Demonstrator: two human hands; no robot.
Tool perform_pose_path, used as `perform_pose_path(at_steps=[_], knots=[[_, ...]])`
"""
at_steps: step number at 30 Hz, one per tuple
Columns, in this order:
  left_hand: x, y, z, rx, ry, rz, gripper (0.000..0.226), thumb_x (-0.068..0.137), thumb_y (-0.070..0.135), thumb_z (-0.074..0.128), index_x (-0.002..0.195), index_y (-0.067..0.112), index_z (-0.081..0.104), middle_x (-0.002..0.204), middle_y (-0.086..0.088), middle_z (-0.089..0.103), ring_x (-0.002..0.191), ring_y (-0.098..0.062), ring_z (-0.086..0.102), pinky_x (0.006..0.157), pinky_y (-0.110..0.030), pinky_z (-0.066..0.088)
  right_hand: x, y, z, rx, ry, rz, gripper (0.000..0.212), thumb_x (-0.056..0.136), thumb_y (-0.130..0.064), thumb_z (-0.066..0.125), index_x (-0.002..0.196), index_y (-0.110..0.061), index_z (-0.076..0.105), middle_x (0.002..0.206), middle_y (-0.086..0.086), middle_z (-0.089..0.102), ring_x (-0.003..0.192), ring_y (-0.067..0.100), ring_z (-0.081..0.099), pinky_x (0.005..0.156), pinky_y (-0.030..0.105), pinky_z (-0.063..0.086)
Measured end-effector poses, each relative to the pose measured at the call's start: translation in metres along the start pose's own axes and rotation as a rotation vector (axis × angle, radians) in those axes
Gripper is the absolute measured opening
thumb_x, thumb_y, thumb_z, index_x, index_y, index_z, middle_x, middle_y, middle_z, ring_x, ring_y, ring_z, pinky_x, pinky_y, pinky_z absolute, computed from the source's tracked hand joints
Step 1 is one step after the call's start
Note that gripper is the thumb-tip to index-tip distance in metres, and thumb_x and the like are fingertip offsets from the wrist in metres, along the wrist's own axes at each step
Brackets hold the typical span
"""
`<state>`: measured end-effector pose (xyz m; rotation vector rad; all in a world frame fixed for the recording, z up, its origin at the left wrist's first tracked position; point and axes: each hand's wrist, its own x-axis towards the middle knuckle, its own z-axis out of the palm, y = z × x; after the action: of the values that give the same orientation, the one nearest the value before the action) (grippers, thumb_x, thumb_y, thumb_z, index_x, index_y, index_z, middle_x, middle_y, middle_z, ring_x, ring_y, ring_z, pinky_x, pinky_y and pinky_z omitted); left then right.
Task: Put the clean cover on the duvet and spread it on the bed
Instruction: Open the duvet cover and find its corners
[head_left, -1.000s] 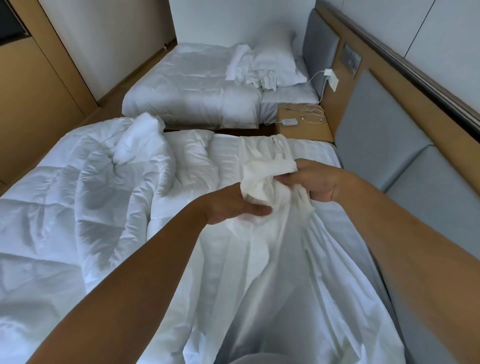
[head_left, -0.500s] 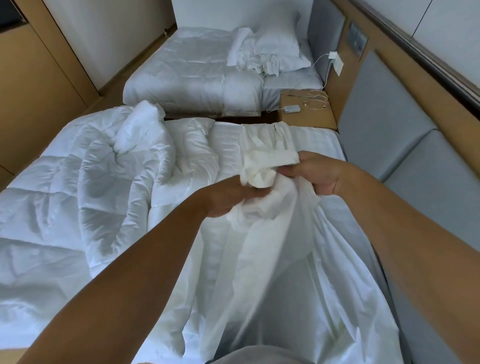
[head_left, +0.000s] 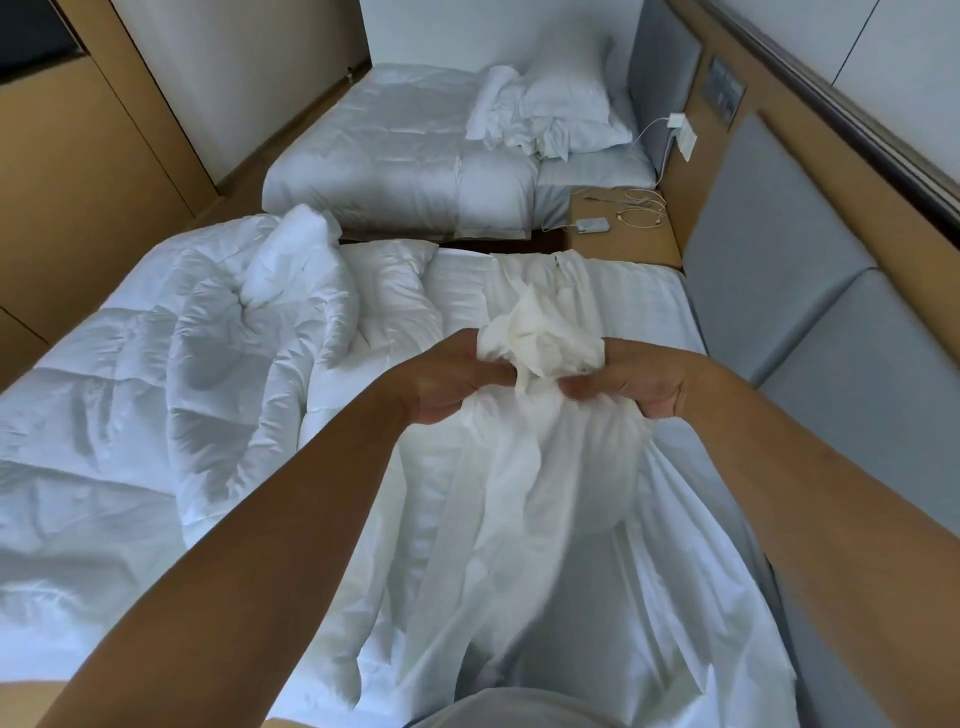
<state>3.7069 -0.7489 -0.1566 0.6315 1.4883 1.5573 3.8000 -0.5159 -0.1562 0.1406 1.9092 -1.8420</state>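
grip: my left hand (head_left: 457, 379) and right hand (head_left: 634, 384) both fisted tight on the bunched cover (head_left: 540, 499)
cover: drapes from my fists over the bed (head_left: 649, 306), right side
duvet (head_left: 208, 374): uncovered, heaped left
step: probably gathering the cover to find a corner
next: locate the opening, reach left for the duvet

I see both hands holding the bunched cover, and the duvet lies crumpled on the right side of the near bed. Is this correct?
Not quite. The duvet lies crumpled on the left side of the near bed, as the head view shows. The left hand and right hand do both hold the bunched cover.
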Motion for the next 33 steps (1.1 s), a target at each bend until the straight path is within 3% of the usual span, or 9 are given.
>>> perform_pose_path(at_steps=[8,12,14,16,18,23,27,30,33], knots=[[0.001,-0.014,0.027,-0.068,0.014,0.029,0.032,0.088,0.01,0.072,0.118,0.018,0.067,0.11,0.002,0.074,0.107,-0.015,0.069,0.09,-0.028,0.056,0.007,-0.024,0.003,0.182,0.178,-0.167,0.022,0.073,-0.027,0.078,0.093,-0.018,0.082,0.107,0.009,0.076,0.099,0.022,0.073,0.074,0.032,0.06],[0.005,0.004,0.034,-0.093,0.172,0.081,0.02,0.098,0.013,0.062,0.117,0.015,0.069,0.117,-0.007,0.073,0.11,-0.023,0.069,0.098,-0.036,0.055,-0.004,-0.025,-0.005,0.082,0.091,-0.079,0.072,0.054,-0.055,0.093,0.109,-0.013,0.077,0.12,0.014,0.071,0.112,0.029,0.068,0.092,0.043,0.055],[0.007,0.012,0.039,0.099,0.276,0.119,0.018,0.103,0.017,0.057,0.115,0.014,0.07,0.116,-0.007,0.073,0.112,-0.024,0.069,0.1,-0.039,0.054,-0.008,-0.017,-0.008,0.019,-0.055,0.006,0.087,0.051,-0.047,0.097,0.123,-0.009,0.068,0.126,0.016,0.068,0.118,0.031,0.065,0.096,0.046,0.053],[0.006,0.012,0.043,0.27,0.289,0.126,0.018,0.099,0.025,0.06,0.109,0.016,0.071,0.107,-0.001,0.076,0.104,-0.019,0.071,0.093,-0.035,0.056,-0.012,-0.011,-0.011,-0.055,-0.146,0.025,0.067,0.066,-0.028,0.093,0.125,-0.01,0.066,0.128,0.016,0.067,0.119,0.032,0.063,0.096,0.045,0.055],[0.002,0.006,0.045,0.273,0.198,0.075,0.014,0.09,0.026,0.065,0.103,0.021,0.07,0.093,0.01,0.076,0.091,-0.008,0.071,0.082,-0.028,0.055,-0.016,-0.009,-0.015,-0.011,-0.151,0.008,0.058,0.074,-0.018,0.087,0.127,-0.01,0.065,0.129,0.017,0.066,0.119,0.032,0.064,0.096,0.044,0.055],[-0.002,-0.016,0.052,0.123,-0.091,-0.039,0.038,0.097,0.006,0.065,0.13,0.023,0.062,0.121,0.007,0.072,0.118,-0.01,0.065,0.092,-0.022,0.053,-0.016,-0.009,-0.018,0.028,-0.078,-0.038,0.054,0.078,-0.023,0.078,0.128,-0.009,0.064,0.127,0.017,0.067,0.115,0.031,0.066,0.099,0.05,0.053],[0.003,-0.003,0.058,-0.083,0.139,0.033,0.03,0.094,0.012,0.067,0.124,0.012,0.069,0.126,-0.014,0.069,0.117,-0.027,0.066,0.098,-0.038,0.055,-0.024,-0.007,-0.03,0.032,-0.112,-0.018,0.071,0.056,-0.048,0.095,0.116,-0.017,0.075,0.123,0.013,0.07,0.113,0.028,0.068,0.093,0.046,0.056],[0.015,0.015,0.068,0.055,0.265,0.107,0.02,0.097,0.012,0.064,0.115,0.008,0.071,0.118,-0.015,0.071,0.108,-0.026,0.069,0.099,-0.041,0.052,-0.034,-0.003,-0.037,0.022,-0.278,-0.018,0.057,0.058,-0.04,0.096,0.109,-0.021,0.079,0.117,0.008,0.073,0.109,0.022,0.069,0.084,0.036,0.058],[0.014,0.017,0.073,0.034,0.192,0.05,0.027,0.087,0.008,0.07,0.114,0.007,0.07,0.113,-0.015,0.072,0.106,-0.027,0.069,0.1,-0.042,0.052,-0.039,-0.01,-0.045,0.033,-0.199,-0.079,0.063,0.059,-0.034,0.097,0.115,-0.016,0.075,0.121,0.013,0.07,0.11,0.028,0.068,0.086,0.04,0.058]])
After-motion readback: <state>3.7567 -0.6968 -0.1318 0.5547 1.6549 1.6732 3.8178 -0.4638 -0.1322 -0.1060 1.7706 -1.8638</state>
